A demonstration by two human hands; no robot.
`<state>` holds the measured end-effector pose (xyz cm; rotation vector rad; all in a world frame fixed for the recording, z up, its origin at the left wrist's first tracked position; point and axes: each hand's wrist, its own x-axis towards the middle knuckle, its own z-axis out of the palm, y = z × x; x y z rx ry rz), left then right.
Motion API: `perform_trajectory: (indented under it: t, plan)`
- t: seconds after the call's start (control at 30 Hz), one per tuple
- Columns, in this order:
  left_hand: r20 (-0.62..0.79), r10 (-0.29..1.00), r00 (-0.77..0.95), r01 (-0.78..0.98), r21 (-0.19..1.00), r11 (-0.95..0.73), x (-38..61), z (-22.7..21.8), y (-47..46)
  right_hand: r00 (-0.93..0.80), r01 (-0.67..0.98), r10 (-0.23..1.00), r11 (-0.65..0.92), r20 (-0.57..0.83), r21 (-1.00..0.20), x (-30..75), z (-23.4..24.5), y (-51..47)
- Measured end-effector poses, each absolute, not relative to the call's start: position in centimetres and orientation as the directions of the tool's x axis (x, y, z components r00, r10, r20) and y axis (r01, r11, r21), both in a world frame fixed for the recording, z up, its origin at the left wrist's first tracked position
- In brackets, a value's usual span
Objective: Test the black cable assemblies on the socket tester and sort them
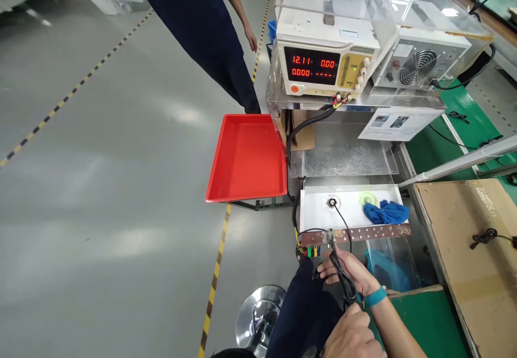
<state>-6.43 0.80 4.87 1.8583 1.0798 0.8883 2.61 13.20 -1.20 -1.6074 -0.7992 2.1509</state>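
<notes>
A bundled black cable [342,276] runs between my two hands. My right hand [351,272], with a teal band at its wrist, supports the upper part of the bundle near the thumb; its other fingers curl to the left. Close to the bottom edge, my left hand [355,335] is closed in a fist around the lower end of the bundle. The cable's upper end [332,239] meets a copper-coloured strip with holes [363,233]; whether it touches cannot be made out. Behind the strip, a white panel [315,215] carries a round socket [332,202] with a black lead in it.
A blue cloth [385,212] lies on the white panel. Above stands a power supply [327,59] with lit red digits. A red tray [248,159] sits to the left, beside a person in dark clothes [197,19]. Cardboard [464,239] is at right, a round metal stool base [258,315] below.
</notes>
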Motion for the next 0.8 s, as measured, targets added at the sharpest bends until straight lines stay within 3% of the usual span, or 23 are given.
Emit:
perform_trajectory:
  t: [0.1, 0.27, 0.47, 0.8]
  plan:
    - [0.087, 0.911, 0.403, 0.341, 0.909, -0.238, -2.8, 0.5, -2.3, -0.331, -0.067, 0.54, -0.832, -0.774, -0.551, 4.1, -1.6, 10.1]
    - [-0.04, 0.939, 0.343, 0.477, 0.868, -0.137, -2.5, -4.3, -5.0, -0.262, -0.085, 0.649, -0.753, -0.714, -0.653, 3.6, -4.1, 8.9]
    - [-0.201, 0.947, 0.25, 0.567, 0.823, 0.025, -4.3, -4.5, -2.9, -0.238, 0.065, 0.744, -0.629, -0.625, -0.774, 2.2, -7.6, 8.5]
    - [-0.162, 0.957, 0.243, 0.598, 0.801, -0.016, -5.2, -4.0, -1.8, -0.088, 0.027, 0.697, -0.713, -0.712, -0.701, 0.9, -8.9, 9.9]
